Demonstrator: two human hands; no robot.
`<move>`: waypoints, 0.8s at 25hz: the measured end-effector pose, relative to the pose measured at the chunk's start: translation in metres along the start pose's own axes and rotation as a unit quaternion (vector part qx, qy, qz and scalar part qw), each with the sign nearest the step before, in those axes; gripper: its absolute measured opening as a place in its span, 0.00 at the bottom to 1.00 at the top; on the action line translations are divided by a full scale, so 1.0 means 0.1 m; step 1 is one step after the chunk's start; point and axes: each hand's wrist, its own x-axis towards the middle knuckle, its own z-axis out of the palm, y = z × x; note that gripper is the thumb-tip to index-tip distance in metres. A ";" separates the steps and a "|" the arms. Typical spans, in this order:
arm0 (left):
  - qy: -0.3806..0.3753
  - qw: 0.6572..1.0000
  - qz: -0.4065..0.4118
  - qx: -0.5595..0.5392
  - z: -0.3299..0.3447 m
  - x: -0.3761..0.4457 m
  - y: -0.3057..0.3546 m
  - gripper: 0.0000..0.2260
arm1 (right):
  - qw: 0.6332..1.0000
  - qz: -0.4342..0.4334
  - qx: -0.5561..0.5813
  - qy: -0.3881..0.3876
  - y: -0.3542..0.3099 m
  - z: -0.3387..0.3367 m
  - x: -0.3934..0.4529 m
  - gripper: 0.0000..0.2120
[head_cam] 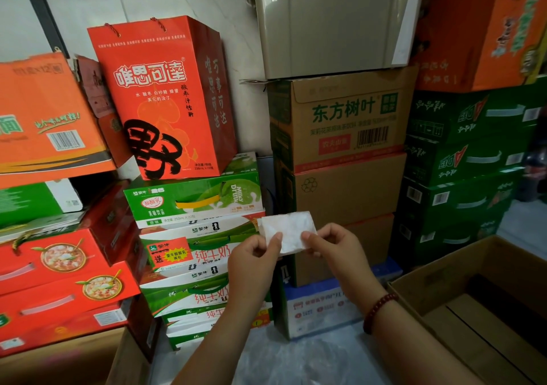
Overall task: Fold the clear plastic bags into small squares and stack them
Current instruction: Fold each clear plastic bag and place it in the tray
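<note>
- Both hands hold a folded plastic bag (288,230) up at chest height; the left hand (254,262) and right hand (336,250) each pinch a lower corner between thumb and fingers.
- Stacked drink cartons crowd close behind it.
- A red gift bag (161,97) reads "唯思可達".
- A brown carton (343,118) reads "东方树叶".
- An open cardboard box (479,304) sits at right.

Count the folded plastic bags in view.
1. The folded bag is held in the air between the left hand and right hand, in front of the stacked cartons. No finished stack shows; others may lie out of view.
</note>
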 end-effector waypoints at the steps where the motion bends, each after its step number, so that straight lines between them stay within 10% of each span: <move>1: 0.006 1.000 -0.005 -0.005 0.01 0.00 0.01 0.16 | 1.000 0.000 -0.006 -0.002 0.00 0.00 0.00 0.08; 6: -0.012 0.980 -0.087 -0.178 0.02 0.04 0.04 0.16 | 0.999 0.008 -0.032 -0.031 -0.02 -0.01 -0.01 0.09; 20: 0.091 0.978 -0.098 -0.162 -0.04 0.08 0.02 0.08 | 0.997 0.038 -0.037 0.049 0.01 -0.01 0.03 0.08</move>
